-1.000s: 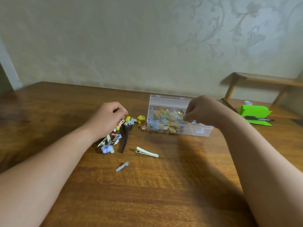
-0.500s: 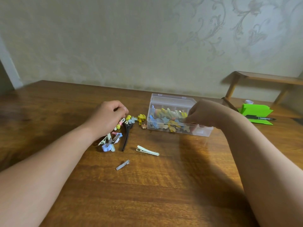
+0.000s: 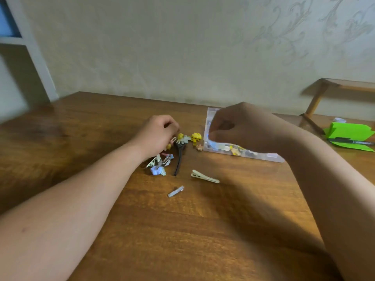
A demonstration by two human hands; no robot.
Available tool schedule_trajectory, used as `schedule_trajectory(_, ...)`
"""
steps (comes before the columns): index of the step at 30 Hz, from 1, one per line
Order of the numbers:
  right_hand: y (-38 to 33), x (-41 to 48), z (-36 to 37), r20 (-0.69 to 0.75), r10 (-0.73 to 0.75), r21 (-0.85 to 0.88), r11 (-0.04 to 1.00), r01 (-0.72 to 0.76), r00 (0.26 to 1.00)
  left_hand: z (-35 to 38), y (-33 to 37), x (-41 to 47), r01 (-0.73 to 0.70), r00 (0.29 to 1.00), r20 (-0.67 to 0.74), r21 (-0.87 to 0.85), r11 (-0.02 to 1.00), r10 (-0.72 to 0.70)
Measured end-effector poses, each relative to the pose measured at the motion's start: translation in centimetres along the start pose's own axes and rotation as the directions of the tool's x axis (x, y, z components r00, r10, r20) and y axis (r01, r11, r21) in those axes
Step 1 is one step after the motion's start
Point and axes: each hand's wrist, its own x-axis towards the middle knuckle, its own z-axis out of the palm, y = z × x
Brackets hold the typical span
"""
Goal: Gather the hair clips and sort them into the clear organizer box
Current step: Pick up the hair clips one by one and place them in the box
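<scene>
The clear organizer box (image 3: 272, 156) stands on the wooden table (image 3: 182, 230) at centre right, with several colourful clips inside. My right hand (image 3: 241, 128) hovers over its left half with fingers curled toward the thumb; blur hides whether anything is between them. My left hand (image 3: 158, 134) rests on the loose pile of clips (image 3: 160, 165) and pinches a small hair clip (image 3: 173, 140) at its fingertips. A black clip (image 3: 178, 159), a yellow clip (image 3: 196, 136), a cream alligator clip (image 3: 205, 177) and a small silver clip (image 3: 175, 191) lie on the table.
A green folded paper holder (image 3: 349, 130) with a black marker (image 3: 349, 141) sits at the far right. A wooden rack (image 3: 345, 86) stands behind it against the wall. Bare table stretches toward me and to the left.
My right hand has risen out of the box and shifted left over its left half. My left hand stays on the pile. The view has swung slightly to the left.
</scene>
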Motion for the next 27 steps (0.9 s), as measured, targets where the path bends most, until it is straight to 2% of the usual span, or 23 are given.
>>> schedule_trajectory(4, -3.1, -0.1, 2.3, 0.203, -0.161, 0.013, 0.987, 0.161, 0.966, -0.4, 0.4, -0.3, 0.010, 1.000, 0.004, 0.004, 1.000, -0.010)
schedule_trajectory(8, -4.4, -0.4, 5.0, 0.387, -0.204, 0.000, 0.975, 0.221, 0.899, -0.4, 0.6, -0.8, 0.012, 1.000, 0.000, -0.029, 1.000, -0.012)
schedule_trajectory(13, -4.7, -0.3, 6.0, 0.424, -0.214, -0.088, 0.957, 0.275, 0.880, -0.1, 0.1, -0.1, 0.015, 1.000, -0.006, -0.021, 1.000, -0.015)
schedule_trajectory(16, -4.4, -0.3, 5.8, 0.346, -0.199, -0.110, 0.962, 0.251, 0.917, -0.1, -0.3, 0.1, 0.014, 1.000, -0.009, -0.036, 0.999, -0.014)
schedule_trajectory(19, -3.1, 0.1, 3.5, 0.122, -0.153, -0.081, 0.983, 0.164, 0.981, 0.0, -0.3, 0.3, -0.005, 1.000, -0.005, -0.015, 1.000, 0.005)
schedule_trajectory(21, -0.9, 0.4, 0.9, -0.038, -0.039, -0.051, 0.998, 0.037, 0.999, 0.1, -0.3, 0.3, -0.013, 1.000, -0.004, 0.003, 1.000, 0.013)
schedule_trajectory(23, 2.2, 0.3, -1.6, -0.139, 0.125, -0.036, 0.991, -0.131, 0.982, 0.1, -0.4, 0.2, -0.016, 1.000, -0.003, -0.004, 1.000, 0.016)
schedule_trajectory(25, 5.3, -0.3, -3.0, -0.165, 0.233, -0.120, 0.960, -0.254, 0.958, 0.0, -0.5, 0.1, -0.013, 1.000, 0.001, -0.010, 1.000, 0.013)
schedule_trajectory(27, 7.2, -0.8, -3.1, -0.122, 0.307, -0.189, 0.926, -0.326, 0.944, -0.1, -0.5, 0.1, -0.014, 1.000, 0.010, -0.007, 1.000, 0.014)
